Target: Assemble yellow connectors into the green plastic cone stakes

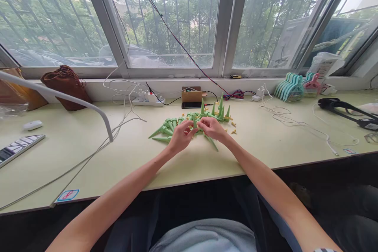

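Note:
My left hand (181, 137) has its fingers closed round a green cone-shaped watering spike (194, 121), its tip pointing up. Right beside it, my right hand (213, 128) is closed in a pinch against the spike's side; a bit of yellow shows at the fingertips, probably a small yellow valve piece, partly hidden. To the left, several green spikes (161, 139) lie fanned out on the table. Behind my right hand, other spikes (221, 106) stand upright, with small yellow valve pieces (234, 131) scattered near them. One more spike (211, 142) lies under my right wrist.
Behind the pile are a small cardboard box (191, 95) and a dark phone (193, 105). White cables and a power strip (147, 100) run along the left; a lamp arm (73, 102) crosses there. Teal hangers (291, 87) and black goggles (348, 112) are at the right.

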{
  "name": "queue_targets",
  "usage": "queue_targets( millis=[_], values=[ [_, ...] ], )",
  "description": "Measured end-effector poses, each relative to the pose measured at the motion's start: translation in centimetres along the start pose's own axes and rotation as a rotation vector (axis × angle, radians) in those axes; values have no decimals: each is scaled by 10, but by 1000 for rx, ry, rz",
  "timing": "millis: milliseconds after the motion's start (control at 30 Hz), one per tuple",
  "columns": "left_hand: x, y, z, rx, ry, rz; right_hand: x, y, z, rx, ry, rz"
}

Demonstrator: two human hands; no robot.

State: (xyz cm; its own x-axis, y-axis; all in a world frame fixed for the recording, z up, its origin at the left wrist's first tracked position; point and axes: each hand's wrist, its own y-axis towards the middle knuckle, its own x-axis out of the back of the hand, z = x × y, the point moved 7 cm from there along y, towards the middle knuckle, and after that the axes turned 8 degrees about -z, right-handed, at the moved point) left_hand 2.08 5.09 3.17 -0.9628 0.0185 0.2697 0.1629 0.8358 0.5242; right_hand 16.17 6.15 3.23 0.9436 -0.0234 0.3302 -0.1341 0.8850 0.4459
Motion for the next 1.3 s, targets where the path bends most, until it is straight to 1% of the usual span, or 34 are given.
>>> queue_targets(
  millis=[167, 333, 533, 700, 900, 1300],
  values=[
    [-4, 1, 6, 109, -116, 6, -2, 0, 2, 24, 37, -9],
    [-3, 3, 14, 189, -126, 2, -6, -3, 4, 66, 62, 21],
    [-4, 3, 22, 254, -183, 10, -10, -6, 8, 123, -22, 34],
    [-5, 2, 24, 306, -205, 24, -12, -7, 6, 137, -98, 20],
    [-5, 2, 28, 324, -207, 37, -15, -8, 3, 175, -138, 10],
    [-5, 2, 31, 283, -184, 85, -21, -12, 3, 240, -159, 38]
  ],
)
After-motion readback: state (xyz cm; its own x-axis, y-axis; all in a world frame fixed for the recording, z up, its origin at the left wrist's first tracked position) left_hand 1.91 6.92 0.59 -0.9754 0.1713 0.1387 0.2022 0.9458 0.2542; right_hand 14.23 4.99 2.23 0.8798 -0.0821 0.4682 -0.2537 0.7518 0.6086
